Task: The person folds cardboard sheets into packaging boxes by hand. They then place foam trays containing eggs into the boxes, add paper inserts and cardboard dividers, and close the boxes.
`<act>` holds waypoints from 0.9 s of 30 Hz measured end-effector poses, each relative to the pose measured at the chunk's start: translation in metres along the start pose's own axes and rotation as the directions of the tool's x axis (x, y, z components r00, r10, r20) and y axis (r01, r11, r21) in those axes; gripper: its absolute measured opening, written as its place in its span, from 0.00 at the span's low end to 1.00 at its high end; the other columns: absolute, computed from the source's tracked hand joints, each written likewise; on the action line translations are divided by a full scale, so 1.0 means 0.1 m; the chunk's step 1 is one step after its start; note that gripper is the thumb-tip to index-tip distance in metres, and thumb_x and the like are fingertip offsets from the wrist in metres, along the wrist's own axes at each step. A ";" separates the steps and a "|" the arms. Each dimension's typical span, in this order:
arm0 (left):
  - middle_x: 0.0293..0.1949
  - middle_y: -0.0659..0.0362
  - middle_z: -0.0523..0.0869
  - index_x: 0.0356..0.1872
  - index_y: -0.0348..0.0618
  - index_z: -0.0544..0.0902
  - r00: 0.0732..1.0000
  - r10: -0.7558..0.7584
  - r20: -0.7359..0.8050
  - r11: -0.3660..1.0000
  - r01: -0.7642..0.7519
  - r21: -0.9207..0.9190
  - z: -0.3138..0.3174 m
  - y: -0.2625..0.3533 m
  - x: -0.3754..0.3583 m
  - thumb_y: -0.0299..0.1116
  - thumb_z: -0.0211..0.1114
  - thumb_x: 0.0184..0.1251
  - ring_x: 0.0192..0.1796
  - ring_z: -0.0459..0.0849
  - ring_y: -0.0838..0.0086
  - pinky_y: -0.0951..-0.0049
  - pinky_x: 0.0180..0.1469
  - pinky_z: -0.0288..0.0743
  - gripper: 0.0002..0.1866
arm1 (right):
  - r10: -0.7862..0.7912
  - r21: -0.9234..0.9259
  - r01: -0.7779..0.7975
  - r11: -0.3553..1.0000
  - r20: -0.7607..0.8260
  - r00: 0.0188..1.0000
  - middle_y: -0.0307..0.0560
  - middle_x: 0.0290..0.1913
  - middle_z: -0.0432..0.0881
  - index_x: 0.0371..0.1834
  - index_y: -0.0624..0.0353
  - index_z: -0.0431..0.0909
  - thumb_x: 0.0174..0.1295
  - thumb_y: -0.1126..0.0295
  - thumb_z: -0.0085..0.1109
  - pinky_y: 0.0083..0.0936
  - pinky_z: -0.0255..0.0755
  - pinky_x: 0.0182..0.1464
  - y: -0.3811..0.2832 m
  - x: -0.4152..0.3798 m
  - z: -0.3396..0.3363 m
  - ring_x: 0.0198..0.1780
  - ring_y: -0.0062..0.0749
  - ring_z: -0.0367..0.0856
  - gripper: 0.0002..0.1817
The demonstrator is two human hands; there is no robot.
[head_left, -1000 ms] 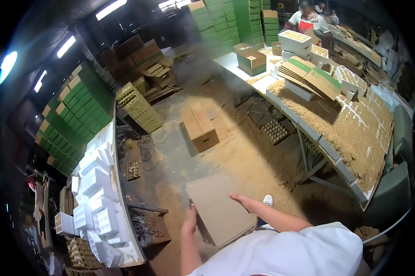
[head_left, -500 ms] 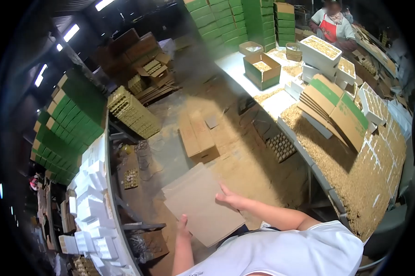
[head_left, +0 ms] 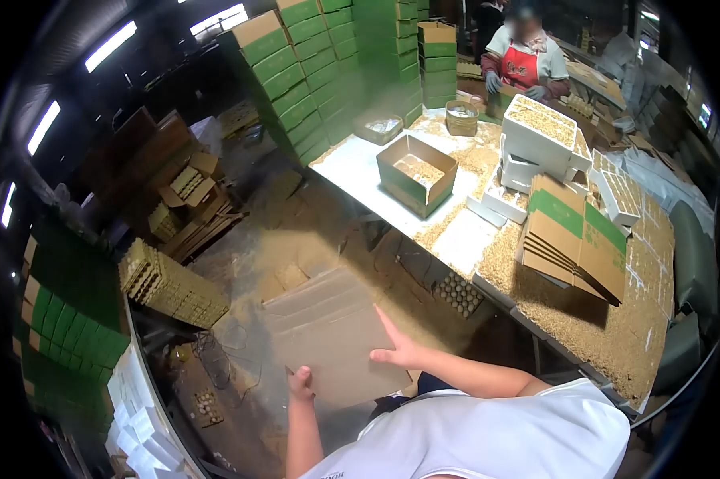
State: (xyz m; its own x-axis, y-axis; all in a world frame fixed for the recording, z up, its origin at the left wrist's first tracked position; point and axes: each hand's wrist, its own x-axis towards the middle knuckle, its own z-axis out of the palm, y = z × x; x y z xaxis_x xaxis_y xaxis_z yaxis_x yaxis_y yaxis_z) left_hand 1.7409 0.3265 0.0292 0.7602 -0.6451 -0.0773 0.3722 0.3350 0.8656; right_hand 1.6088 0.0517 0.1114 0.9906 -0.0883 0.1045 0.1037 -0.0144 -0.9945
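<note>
Between my two hands I carry a few flat brown cardboard sheets (head_left: 328, 343), held low in front of my body above the floor. My left hand (head_left: 301, 383) grips their left edge, thumb on top and the other fingers hidden underneath. On the right edge lies my right hand (head_left: 396, 349), its thumb over the top face and a finger stretched along the side. Right of the hands, folded green-and-brown cartons (head_left: 575, 235) lean on a table covered with a loose tan, grain-like material (head_left: 615, 335).
An open carton (head_left: 416, 180) and white foam boxes (head_left: 539, 132) stand on the table. Beyond it is a person in a red apron (head_left: 521, 68). Green cartons (head_left: 296, 76) are stacked behind. Egg trays (head_left: 176, 287) rise at left; a tray of eggs (head_left: 457, 295) sits below the table.
The view has swung right and up, so the table and co-worker appear farther left and lower. The sheets have turned slightly in my hands and now cover the box on the floor.
</note>
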 end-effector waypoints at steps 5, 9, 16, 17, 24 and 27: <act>0.60 0.51 0.80 0.71 0.36 0.66 0.992 0.122 0.042 0.965 -0.128 0.229 0.52 0.33 1.34 0.44 0.80 0.48 0.63 0.80 0.59 0.57 0.65 0.76 0.50 | -0.124 0.348 0.183 0.919 -0.185 0.975 0.58 0.84 0.40 0.84 0.64 0.30 0.62 0.52 0.71 0.38 0.40 0.81 0.51 0.75 -0.62 0.84 0.44 0.40 0.63; 0.64 0.50 0.77 0.73 0.35 0.63 0.997 -0.039 0.066 0.983 0.027 0.182 0.54 0.38 2.36 0.49 0.83 0.45 0.68 0.75 0.60 0.59 0.69 0.69 0.56 | -0.135 0.068 0.151 0.986 -0.196 0.971 0.57 0.84 0.41 0.83 0.65 0.29 0.61 0.55 0.73 0.38 0.40 0.81 0.72 1.34 -1.17 0.84 0.43 0.40 0.64; 0.66 0.52 0.76 0.72 0.37 0.65 0.985 -0.059 0.160 0.746 -0.063 0.663 0.51 0.84 3.74 0.42 0.88 0.40 0.67 0.75 0.62 0.60 0.69 0.69 0.56 | -0.348 -0.181 0.324 0.929 -0.122 0.930 0.65 0.81 0.46 0.82 0.66 0.29 0.44 0.56 0.85 0.44 0.47 0.81 0.86 2.69 -2.18 0.82 0.56 0.49 0.76; 0.66 0.53 0.76 0.70 0.37 0.67 0.972 -0.005 0.236 0.713 -0.162 0.682 0.45 0.85 3.99 0.42 0.89 0.39 0.66 0.75 0.63 0.60 0.68 0.70 0.55 | -0.423 -0.331 0.368 0.869 -0.110 0.899 0.68 0.81 0.47 0.82 0.66 0.28 0.42 0.56 0.86 0.45 0.47 0.81 0.84 2.87 -2.27 0.82 0.59 0.49 0.77; 0.62 0.54 0.82 0.65 0.40 0.76 0.894 -0.107 0.435 0.385 -0.366 0.847 0.12 0.93 5.95 0.37 0.89 0.39 0.62 0.81 0.62 0.60 0.64 0.76 0.46 | -0.411 -0.615 0.241 0.751 -0.149 0.900 0.75 0.80 0.46 0.81 0.72 0.32 0.46 0.56 0.81 0.46 0.45 0.82 1.15 4.09 -3.07 0.82 0.66 0.46 0.72; 0.56 0.53 0.86 0.58 0.40 0.81 0.824 -0.204 0.529 0.379 -0.431 0.819 0.30 1.09 6.83 0.38 0.88 0.39 0.57 0.85 0.62 0.59 0.62 0.77 0.40 | -0.410 -0.547 0.205 0.812 -0.285 0.866 0.75 0.80 0.46 0.81 0.72 0.32 0.44 0.54 0.83 0.44 0.45 0.82 1.34 4.66 -3.29 0.82 0.67 0.46 0.74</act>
State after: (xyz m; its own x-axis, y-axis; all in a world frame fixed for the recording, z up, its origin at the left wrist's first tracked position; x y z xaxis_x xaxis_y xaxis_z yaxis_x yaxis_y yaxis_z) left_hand 2.2848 -0.0978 0.0857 0.2689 -0.9629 0.0212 -0.6229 -0.1571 0.7663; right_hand 2.0550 -0.3187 0.0286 0.7902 -0.3544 0.5000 0.2379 -0.5744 -0.7832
